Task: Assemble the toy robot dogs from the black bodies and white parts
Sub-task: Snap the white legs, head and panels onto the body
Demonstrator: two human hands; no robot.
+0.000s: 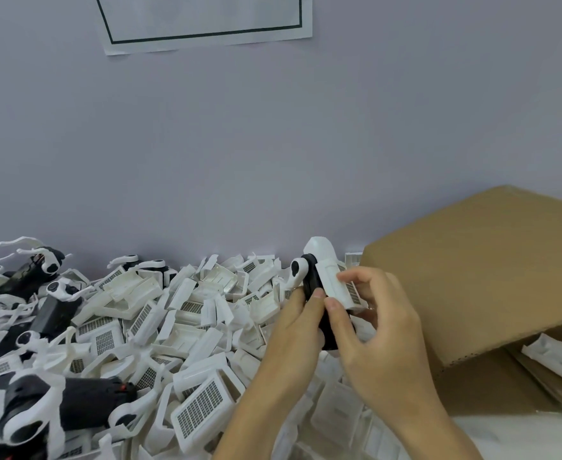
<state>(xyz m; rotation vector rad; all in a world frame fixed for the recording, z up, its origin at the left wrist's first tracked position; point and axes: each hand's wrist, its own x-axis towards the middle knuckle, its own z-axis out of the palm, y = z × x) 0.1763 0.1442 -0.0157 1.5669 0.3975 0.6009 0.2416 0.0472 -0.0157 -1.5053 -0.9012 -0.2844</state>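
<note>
1. At far left I see partly assembled toy dogs [30, 406] lying on their sides, black bodies with white legs attached, with more of them [40, 270] stacked toward the wall.
2. To their right, a loose heap of white parts [186, 327] covers the work surface up to the wall; many show a gridded panel, such as the shell [203, 410] in the foreground.
3. My left hand [292, 330] reaches in from bottom centre, forearm angled up and to the right. Its fingers are curled around the black body [312, 283], thumb tip pressed on the body's near edge.
4. The black body is held above the heap, tilted, with a white leg joint [296, 268] on its left side and a white head piece [319, 249] at its top.
5. My right hand [379, 330] comes in from bottom right. Its thumb and curled fingers pinch a white cover [337, 285] against the right side of the black body; the two thumb tips sit just beside each other.
6. To the right, a brown cardboard box [478, 270] stands with a flap raised; a white part [558, 360] lies inside it.
7. Behind everything is a plain pale wall [273, 144], with a bordered paper sheet [206, 21] fixed at top centre.
</note>
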